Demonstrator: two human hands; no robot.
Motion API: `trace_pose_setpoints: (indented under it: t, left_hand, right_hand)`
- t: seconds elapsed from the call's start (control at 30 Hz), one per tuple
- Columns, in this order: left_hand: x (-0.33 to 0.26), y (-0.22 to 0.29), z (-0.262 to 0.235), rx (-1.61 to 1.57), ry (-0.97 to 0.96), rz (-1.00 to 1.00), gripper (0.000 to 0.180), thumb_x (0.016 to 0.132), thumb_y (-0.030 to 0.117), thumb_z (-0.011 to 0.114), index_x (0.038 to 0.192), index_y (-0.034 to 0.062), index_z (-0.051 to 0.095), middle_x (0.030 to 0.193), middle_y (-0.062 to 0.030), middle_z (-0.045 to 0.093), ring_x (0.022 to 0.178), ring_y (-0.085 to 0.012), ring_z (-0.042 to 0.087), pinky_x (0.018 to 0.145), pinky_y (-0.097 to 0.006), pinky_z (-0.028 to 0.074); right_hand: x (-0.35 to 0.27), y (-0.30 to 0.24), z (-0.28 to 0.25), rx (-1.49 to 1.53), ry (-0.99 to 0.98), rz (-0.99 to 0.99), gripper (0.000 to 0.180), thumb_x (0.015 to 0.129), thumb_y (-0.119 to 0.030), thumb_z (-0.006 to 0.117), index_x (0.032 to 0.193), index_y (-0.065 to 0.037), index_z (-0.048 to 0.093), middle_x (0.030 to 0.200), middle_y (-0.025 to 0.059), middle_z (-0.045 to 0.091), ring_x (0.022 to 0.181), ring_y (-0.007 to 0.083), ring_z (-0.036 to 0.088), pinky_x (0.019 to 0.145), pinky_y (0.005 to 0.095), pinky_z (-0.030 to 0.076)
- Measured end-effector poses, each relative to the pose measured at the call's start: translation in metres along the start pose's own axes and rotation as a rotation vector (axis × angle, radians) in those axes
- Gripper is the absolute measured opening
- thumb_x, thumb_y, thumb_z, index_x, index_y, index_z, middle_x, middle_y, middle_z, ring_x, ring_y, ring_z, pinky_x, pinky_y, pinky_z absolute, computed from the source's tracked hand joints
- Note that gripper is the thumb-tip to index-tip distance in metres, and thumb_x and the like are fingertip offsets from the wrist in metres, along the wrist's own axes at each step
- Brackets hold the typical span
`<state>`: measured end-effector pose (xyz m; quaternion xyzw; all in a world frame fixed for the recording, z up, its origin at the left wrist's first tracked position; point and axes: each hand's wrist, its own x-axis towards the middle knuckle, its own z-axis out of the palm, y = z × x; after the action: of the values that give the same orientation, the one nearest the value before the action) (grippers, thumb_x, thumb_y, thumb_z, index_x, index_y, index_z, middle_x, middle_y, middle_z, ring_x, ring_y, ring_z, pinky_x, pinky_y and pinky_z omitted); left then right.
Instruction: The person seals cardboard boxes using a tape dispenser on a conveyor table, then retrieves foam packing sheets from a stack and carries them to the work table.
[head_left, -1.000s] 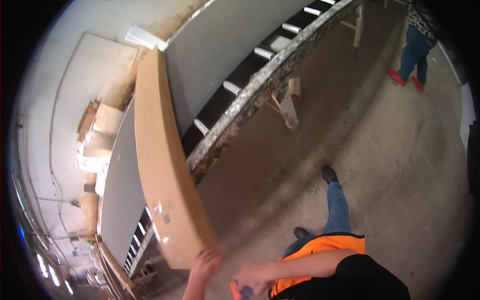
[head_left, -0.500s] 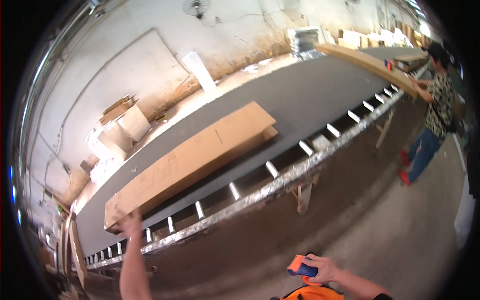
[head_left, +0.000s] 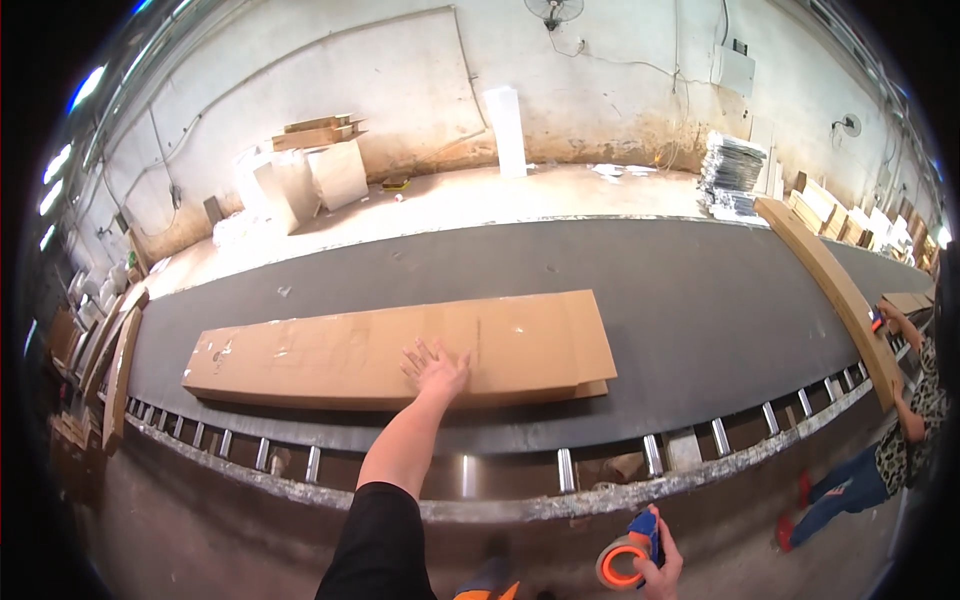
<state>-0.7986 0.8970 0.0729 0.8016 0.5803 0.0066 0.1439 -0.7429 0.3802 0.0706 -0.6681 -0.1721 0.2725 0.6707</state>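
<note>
A long brown cardboard box (head_left: 300, 350) lies flat on the dark grey conveyor belt (head_left: 690, 300) in front of me. My left hand (head_left: 440, 370) rests on the box's top, a little right of its middle, palm down with fingers spread. Low in the picture, near my body, my right hand (head_left: 664, 570) grips a blue and orange tape dispenser (head_left: 640, 550), whose tape roll with an orange core faces me. That hand is partly cut off by the lower edge. At the box's right end, a flap or edge stands slightly apart from the layer beneath.
Metal rollers (head_left: 565, 470) run along the belt's near edge. At right, a co-worker (head_left: 890, 450) handles another long box (head_left: 830, 275) and holds a tape dispenser. Stacked packs (head_left: 732, 175) stand behind the belt. Long cardboard pieces (head_left: 122, 380) lean at its left end.
My left hand has gone from the box's left end to its top, right of the middle. My right hand still holds the tape dispenser, now turned differently. The whole view has swung round.
</note>
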Motion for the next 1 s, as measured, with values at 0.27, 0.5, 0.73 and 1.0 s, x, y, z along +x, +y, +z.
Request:
trace_pose_setpoints:
  t: [0.27,0.5,0.73,1.0]
  left_hand:
    - [0.028,-0.002,0.020,0.111,0.054,0.073,0.078,0.096,0.053,0.033,0.154,0.0032,0.018,0.160,-0.0236,0.008,0.147,-0.0467,0.001,0.115,-0.061,-0.004]
    - [0.051,-0.025,0.037,0.056,0.202,0.104,0.068,0.097,0.043,0.035,0.151,0.0029,0.026,0.159,-0.0219,0.018,0.146,-0.0451,0.010,0.118,-0.056,0.002]
    - [0.051,-0.028,0.041,0.151,0.278,0.086,0.063,0.096,0.038,0.036,0.149,0.0038,0.031,0.156,-0.0183,0.026,0.145,-0.0431,0.018,0.119,-0.053,0.009]
    - [-0.009,-0.074,0.040,0.091,0.261,0.113,0.062,0.097,0.037,0.037,0.152,0.0077,0.029,0.158,-0.0141,0.024,0.147,-0.0375,0.016,0.120,-0.048,0.008]
  right_hand:
    - [0.259,-0.021,0.128,-0.098,-0.178,-0.173,0.068,0.084,-0.008,0.065,0.143,0.008,0.034,0.140,0.0164,0.048,0.127,0.0233,0.049,0.107,0.0361,0.038]
    - [0.440,-0.033,0.293,-0.485,-0.489,-0.023,0.062,0.083,-0.029,0.071,0.135,0.000,0.052,0.108,0.0147,0.065,0.100,0.0217,0.060,0.091,0.0345,0.047]
    - [0.551,0.023,0.235,-1.366,0.256,-1.194,0.062,0.090,-0.061,0.049,0.116,-0.005,0.060,0.124,0.0112,0.058,0.120,0.0282,0.047,0.107,0.0417,0.032]
    - [0.440,0.001,0.210,-1.253,-0.240,-0.456,0.065,0.088,-0.064,0.050,0.115,-0.006,0.059,0.112,0.0118,0.061,0.112,0.0267,0.053,0.103,0.0399,0.034]
